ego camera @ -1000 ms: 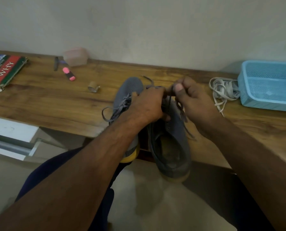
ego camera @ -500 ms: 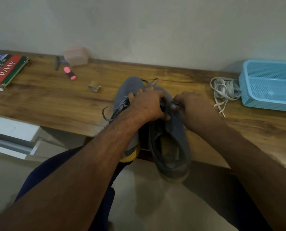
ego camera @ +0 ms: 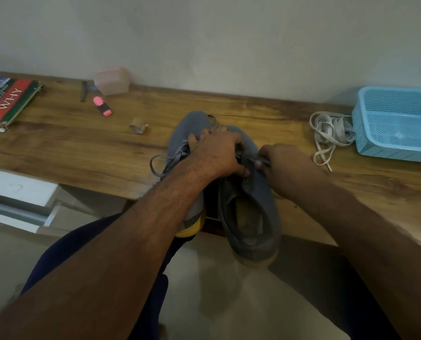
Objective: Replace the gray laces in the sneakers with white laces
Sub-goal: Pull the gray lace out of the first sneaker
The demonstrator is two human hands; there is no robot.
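Note:
Two gray sneakers with yellow soles lie side by side over the front edge of the wooden desk. The right sneaker (ego camera: 251, 209) faces me with its opening up. My left hand (ego camera: 219, 153) grips its upper around the tongue. My right hand (ego camera: 281, 165) pinches the gray lace (ego camera: 254, 161) at the eyelets on the shoe's right side. The left sneaker (ego camera: 187, 128) lies behind my left hand, and a loop of its gray lace (ego camera: 164, 160) hangs to the left. A loose pile of white laces (ego camera: 329, 133) lies on the desk to the right.
A light blue mesh basket (ego camera: 398, 123) stands at the far right beside the white laces. Further left on the wooden desk (ego camera: 69, 143) are a small roll of tape (ego camera: 138, 125), a pink highlighter (ego camera: 102, 106), a pink plastic box (ego camera: 111, 79) and a book (ego camera: 7, 100).
My right hand has come down from a raised pull at the toe end to the eyelets on the shoe's right side. My left hand has kept its hold on the sneaker.

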